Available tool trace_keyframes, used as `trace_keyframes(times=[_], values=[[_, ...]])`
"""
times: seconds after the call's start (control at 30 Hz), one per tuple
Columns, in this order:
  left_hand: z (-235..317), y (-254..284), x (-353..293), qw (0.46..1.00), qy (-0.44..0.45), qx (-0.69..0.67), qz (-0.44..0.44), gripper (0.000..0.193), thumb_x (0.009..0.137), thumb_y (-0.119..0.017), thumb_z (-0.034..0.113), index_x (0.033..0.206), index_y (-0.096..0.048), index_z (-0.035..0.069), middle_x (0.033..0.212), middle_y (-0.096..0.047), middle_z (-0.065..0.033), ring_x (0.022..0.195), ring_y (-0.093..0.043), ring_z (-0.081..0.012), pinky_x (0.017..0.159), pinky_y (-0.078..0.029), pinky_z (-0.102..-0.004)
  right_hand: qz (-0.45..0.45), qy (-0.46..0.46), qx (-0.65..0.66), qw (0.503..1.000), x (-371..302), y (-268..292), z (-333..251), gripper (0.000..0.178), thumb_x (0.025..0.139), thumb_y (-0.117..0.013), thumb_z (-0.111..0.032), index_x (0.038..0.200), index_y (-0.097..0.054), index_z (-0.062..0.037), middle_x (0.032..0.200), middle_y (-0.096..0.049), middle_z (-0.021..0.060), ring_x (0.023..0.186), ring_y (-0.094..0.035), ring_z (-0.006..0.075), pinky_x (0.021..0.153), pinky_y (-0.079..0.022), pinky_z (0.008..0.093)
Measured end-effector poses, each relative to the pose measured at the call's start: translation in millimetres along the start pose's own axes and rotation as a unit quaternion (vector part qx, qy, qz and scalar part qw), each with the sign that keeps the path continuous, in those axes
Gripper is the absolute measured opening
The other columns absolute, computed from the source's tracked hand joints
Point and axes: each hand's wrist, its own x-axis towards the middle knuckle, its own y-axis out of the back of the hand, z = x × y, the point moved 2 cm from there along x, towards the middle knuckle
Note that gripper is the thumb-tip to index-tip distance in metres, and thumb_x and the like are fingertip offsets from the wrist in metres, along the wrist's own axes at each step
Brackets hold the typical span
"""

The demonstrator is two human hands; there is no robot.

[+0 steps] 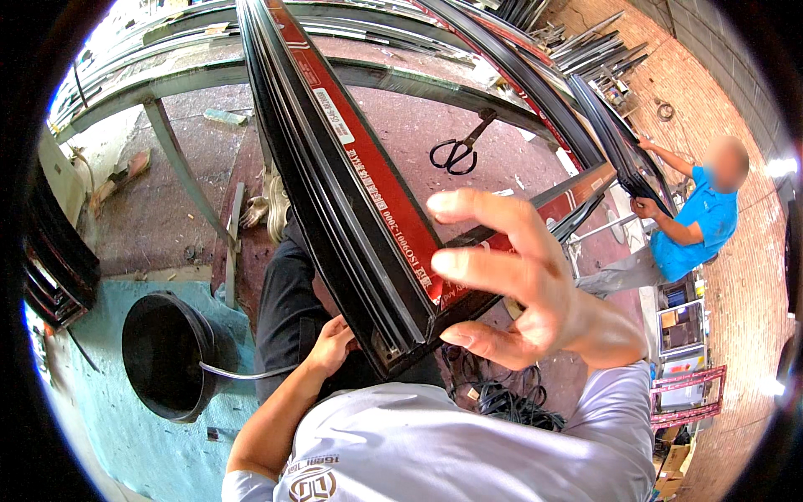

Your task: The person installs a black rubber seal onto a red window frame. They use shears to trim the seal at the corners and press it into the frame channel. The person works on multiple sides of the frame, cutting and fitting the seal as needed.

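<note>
A long black window frame (335,226), its face covered with red protective film, runs away from me, and its near corner lies close to my body. Low on the frame's left side, my left hand (332,345) is closed on its edge, with the fingertips partly hidden. My right hand (523,280) hovers over the near right corner, its fingers spread and slightly bent, holding nothing. Another red-filmed side of the frame (569,201) extends to the right from behind that hand. Scissors with black handles (456,155) lie inside the frame's outline.
A black bucket (163,360) stands at left on a light-blue sheet (117,418). Coiled black cable (519,406) lies below my right hand. Metal rails (209,79) cross behind. At right, a person in a blue shirt (694,222) holds black profiles (615,138).
</note>
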Motion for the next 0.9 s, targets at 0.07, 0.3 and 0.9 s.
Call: trace_keyframes(times=[0.07,0.3,0.9], values=[[-1.2,4.3,2.6,1.0,0.011,-0.006,-0.016,0.015,0.101,-0.055,0.008,0.113,-0.066,0.005,0.098,-0.071,-0.0034,0.082,-0.067,-0.014,0.073,-0.052,-0.0274,-0.005,-0.041,0.025,0.999,3.8,2.1,-1.3,0.072,0.083,-0.081,-0.032,0.14,-0.05,0.0003,0.139,-0.052,0.0294,0.121,-0.058,0.0413,0.1,-0.048,0.0474],[-0.8,7.6,6.3,0.992,-0.031,0.119,-0.039,0.012,0.102,-0.056,0.01,0.109,-0.065,0.007,0.093,-0.07,-0.0025,0.077,-0.064,-0.0129,0.071,-0.051,-0.0267,-0.164,-0.167,0.023,0.972,18.4,17.8,-9.9,0.09,0.084,-0.079,-0.033,0.154,-0.035,0.0028,0.143,-0.055,0.0212,0.12,-0.059,0.0317,0.103,-0.044,0.0434],[-2.3,5.8,3.0,1.0,-0.011,0.012,-0.022,0.011,0.102,-0.055,0.008,0.109,-0.064,0.005,0.095,-0.07,-0.0036,0.08,-0.066,-0.0145,0.073,-0.053,-0.0283,-0.208,-0.176,0.06,0.96,23.9,25.3,5.4,0.093,0.084,-0.08,-0.045,0.156,-0.038,-0.0028,0.126,-0.064,0.0174,0.11,-0.061,0.0293,0.1,-0.045,0.0402]])
